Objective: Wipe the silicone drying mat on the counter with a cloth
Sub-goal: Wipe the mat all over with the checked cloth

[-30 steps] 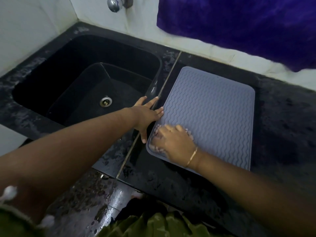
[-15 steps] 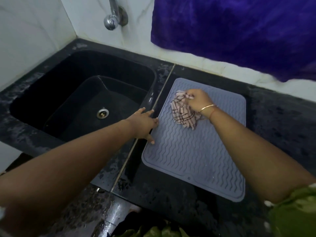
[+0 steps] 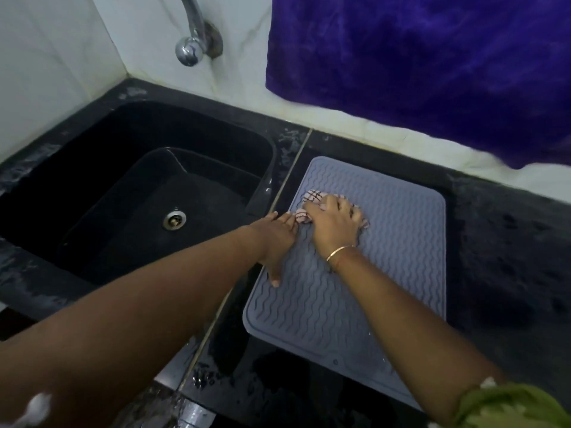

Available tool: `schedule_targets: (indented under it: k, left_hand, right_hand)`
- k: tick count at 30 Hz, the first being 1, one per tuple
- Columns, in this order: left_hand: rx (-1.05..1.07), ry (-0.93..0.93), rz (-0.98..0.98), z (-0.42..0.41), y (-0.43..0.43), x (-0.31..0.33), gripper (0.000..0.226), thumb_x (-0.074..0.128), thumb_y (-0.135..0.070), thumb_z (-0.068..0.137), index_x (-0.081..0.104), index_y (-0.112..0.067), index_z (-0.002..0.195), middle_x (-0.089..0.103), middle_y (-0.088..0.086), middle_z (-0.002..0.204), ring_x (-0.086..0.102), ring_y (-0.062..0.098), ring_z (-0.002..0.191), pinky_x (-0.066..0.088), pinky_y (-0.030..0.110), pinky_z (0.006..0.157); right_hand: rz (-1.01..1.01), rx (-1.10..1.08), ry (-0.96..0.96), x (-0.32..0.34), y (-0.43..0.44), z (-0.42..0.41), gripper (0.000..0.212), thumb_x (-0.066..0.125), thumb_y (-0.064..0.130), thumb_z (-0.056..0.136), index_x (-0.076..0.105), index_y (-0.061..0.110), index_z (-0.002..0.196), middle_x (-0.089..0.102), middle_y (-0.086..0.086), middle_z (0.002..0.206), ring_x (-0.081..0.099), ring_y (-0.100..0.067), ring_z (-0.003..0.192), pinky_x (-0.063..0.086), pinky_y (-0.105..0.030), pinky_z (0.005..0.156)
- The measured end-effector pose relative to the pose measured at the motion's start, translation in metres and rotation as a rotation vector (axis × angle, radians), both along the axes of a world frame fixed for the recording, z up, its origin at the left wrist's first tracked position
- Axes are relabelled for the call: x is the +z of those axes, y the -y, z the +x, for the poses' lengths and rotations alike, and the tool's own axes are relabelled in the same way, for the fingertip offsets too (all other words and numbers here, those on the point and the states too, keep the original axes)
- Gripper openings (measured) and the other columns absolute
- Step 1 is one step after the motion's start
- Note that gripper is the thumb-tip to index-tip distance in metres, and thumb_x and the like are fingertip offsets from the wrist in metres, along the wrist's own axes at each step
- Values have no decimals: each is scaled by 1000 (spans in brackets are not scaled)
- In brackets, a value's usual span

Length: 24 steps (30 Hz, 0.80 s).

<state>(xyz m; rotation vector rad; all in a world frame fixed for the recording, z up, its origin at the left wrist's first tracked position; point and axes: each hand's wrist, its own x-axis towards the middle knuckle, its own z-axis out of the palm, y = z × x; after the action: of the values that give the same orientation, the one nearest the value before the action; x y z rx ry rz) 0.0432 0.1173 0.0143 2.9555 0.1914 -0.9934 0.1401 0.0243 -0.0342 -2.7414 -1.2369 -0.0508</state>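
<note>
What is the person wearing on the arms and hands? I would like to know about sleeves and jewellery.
Both forearms are bare. The right hand has a thin gold-coloured bangle at the wrist. A green sleeve with small white trim covers the right upper arm. The left hand shows no ring or bangle; near the left arm's lower edge there is only a blurred white spot, too unclear to identify.

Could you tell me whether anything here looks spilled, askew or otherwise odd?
Only the black counter stands out: it glistens wet beside the mat's near left corner. The mat lies flat, undamaged.
</note>
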Motion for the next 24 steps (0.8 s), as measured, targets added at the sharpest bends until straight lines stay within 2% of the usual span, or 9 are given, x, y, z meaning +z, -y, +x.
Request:
schedule_targets:
  k: [4, 10, 15, 20, 24]
  left_hand:
    - [5, -11, -9, 2, -1, -5, 131, 82, -45, 65, -8, -2, 150, -9, 16, 159, -8, 27, 147, -7, 38, 117]
    - [-3, -31, 20, 6, 0, -5, 132, 83, -44, 65, -8, 0, 150, -11, 17, 158, -9, 27, 147, -5, 36, 117]
    - [-25, -58, 95, 9, 5, -3, 132, 81, -45, 65, -9, 2, 149, -11, 18, 158, -9, 30, 147, -3, 39, 118]
    - [-40, -65, 117, 12, 4, -2, 129, 80, -48, 65, -5, 0, 150, -7, 18, 159, -6, 30, 147, -3, 41, 118]
    - [-41, -65, 115, 12, 3, 1, 129, 80, -49, 65, -4, -1, 150, -6, 17, 159, -6, 30, 147, -3, 41, 118]
  right_hand:
    - [-127, 49, 61, 4, -21, 30, 36, 36, 20, 96, 44, 30, 130, 41, -14, 133, 37, -38, 122, 34, -49, 92]
    - [-180, -17, 61, 12, -57, 84, 34, 39, 19, 96, 46, 26, 129, 33, -19, 142, 32, -43, 127, 34, -57, 97]
    - [-139, -64, 37, 17, -77, 121, 44, 47, 10, 92, 42, 25, 132, 38, -17, 136, 37, -41, 122, 39, -55, 92]
    - [-113, -135, -60, 19, -82, 129, 47, 54, 17, 90, 39, 23, 134, 42, -18, 132, 43, -40, 119, 42, -52, 91]
    - [-124, -54, -124, 25, -71, 117, 41, 54, 29, 89, 45, 20, 128, 46, -17, 127, 49, -40, 114, 47, -48, 89]
